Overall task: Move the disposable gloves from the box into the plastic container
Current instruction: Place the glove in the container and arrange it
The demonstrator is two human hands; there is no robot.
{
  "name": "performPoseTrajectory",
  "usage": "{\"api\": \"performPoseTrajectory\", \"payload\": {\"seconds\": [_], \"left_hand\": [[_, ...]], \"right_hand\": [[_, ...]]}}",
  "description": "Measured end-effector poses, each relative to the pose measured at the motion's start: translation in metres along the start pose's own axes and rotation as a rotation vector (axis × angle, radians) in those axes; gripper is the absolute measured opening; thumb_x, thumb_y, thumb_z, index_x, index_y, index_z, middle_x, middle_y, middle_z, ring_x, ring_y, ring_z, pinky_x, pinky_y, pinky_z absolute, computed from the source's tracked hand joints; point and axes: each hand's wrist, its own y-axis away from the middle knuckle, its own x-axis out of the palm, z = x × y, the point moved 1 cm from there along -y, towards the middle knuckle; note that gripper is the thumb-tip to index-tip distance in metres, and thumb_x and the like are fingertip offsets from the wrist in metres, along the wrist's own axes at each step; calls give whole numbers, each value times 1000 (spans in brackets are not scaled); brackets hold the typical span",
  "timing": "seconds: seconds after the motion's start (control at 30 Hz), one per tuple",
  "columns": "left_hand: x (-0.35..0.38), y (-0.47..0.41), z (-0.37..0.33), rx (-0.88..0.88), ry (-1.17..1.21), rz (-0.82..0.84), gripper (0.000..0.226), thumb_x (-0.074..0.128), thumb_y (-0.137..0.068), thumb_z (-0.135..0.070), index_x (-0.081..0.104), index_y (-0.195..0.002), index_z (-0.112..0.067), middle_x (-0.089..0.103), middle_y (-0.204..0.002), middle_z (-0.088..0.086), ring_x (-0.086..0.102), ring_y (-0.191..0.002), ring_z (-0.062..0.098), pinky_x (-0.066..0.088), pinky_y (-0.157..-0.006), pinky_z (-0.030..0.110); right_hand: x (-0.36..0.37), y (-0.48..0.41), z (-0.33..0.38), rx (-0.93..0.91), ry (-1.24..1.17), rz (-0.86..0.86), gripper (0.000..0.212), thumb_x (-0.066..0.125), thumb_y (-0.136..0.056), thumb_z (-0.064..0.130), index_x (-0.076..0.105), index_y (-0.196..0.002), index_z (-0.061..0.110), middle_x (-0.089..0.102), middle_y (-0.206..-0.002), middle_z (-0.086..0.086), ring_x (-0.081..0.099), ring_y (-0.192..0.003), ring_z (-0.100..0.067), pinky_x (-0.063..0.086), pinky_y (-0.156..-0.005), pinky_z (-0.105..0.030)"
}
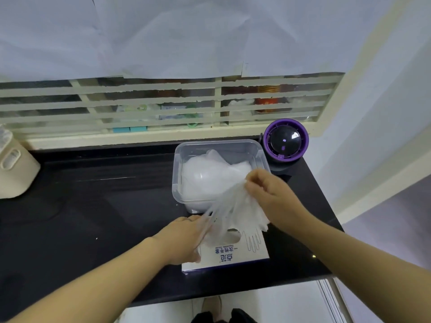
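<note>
Bunch of disposable gloves [233, 210]: thin, limp film, probably slippery and near weightless, best pinched at its gathered end. The right hand [268, 192] pinches it there, at 12 o'clock of the glove box [235, 255], over the plastic container's [177, 173] near rim. The left hand [186, 238] rests on the box at 9 o'clock, its grip indiscernible.

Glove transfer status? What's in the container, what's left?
Partway. Done: a heap of gloves already lies in the plastic container. In hand: the right hand pinches a bunch of gloves drawn up out of the box, hanging over the container's near rim; the left hand rests on the box's left side. Left: drop this bunch in; how many remain inside the box cannot be seen.
</note>
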Motion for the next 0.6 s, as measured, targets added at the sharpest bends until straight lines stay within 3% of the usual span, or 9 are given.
{"api": "performPoseTrajectory", "payload": {"seconds": [0.1, 0.2, 0.23, 0.3, 0.4, 0.5, 0.6], "left_hand": [[-7, 7, -4, 7, 43, -83, 61, 68, -79, -34, 38, -130, -21, 46, -122, -6, 48, -109, 18, 41, -90, 26], [-23, 16, -4, -90, 385, -38, 63, 72, -75, -46, 42, -130, -40, 52, -115, -18, 54, -108, 10, 47, -89, 26], [-30, 21, -4, -89, 497, -27, 61, 74, -74, -49, 43, -126, -49, 52, -115, -25, 54, -109, 4, 47, -90, 23], [-44, 27, -3, -87, 657, 8, 51, 74, -73, -55, 46, -115, -50, 54, -110, -31, 53, -107, -5, 45, -94, 19], [-64, 33, -3, -65, 911, -15, 43, 72, -76, -57, 53, -114, -48, 64, -111, -26, 59, -105, -10, 46, -97, 19], [-73, 34, -5, -71, 1358, -66, 50, 68, -77, -54, 56, -121, -36, 70, -116, -14, 64, -109, 4, 47, -100, 29], [-76, 28, -7, -108, 1652, -155, 39, 64, -90, -35, 61, -124, -15, 70, -118, 6, 66, -111, 23, 47, -101, 43]], "right_hand": [[-13, -3, 2, 153, -287, -60, 22, 43, -100, 23, 53, -83, 14, 57, -86, -5, 55, -84, -22, 48, -83, -39], [-19, -4, -1, 326, -678, -41, 25, 43, -98, 23, 61, -100, 6, 65, -100, -11, 60, -96, -27, 47, -90, -42], [-20, -3, -3, 394, -798, -16, 28, 43, -98, 23, 63, -108, 6, 68, -105, -11, 63, -98, -27, 50, -89, -42], [-19, 0, -2, 493, -962, 49, 32, 40, -99, 21, 64, -114, 5, 70, -102, -12, 66, -90, -25, 53, -77, -39], [-12, 1, -4, 563, -1070, 116, 38, 38, -97, 19, 72, -88, 5, 69, -83, -12, 66, -72, -23, 54, -62, -33], [-5, 0, -4, 581, -1154, 161, 53, 37, -95, 19, 69, -53, 10, 63, -61, -7, 62, -55, -18, 48, -58, -31], [1, -4, -4, 600, -1193, 232, 46, 40, -95, 19, 74, -67, 7, 65, -73, -10, 63, -68, -22, 50, -72, -36]]}}
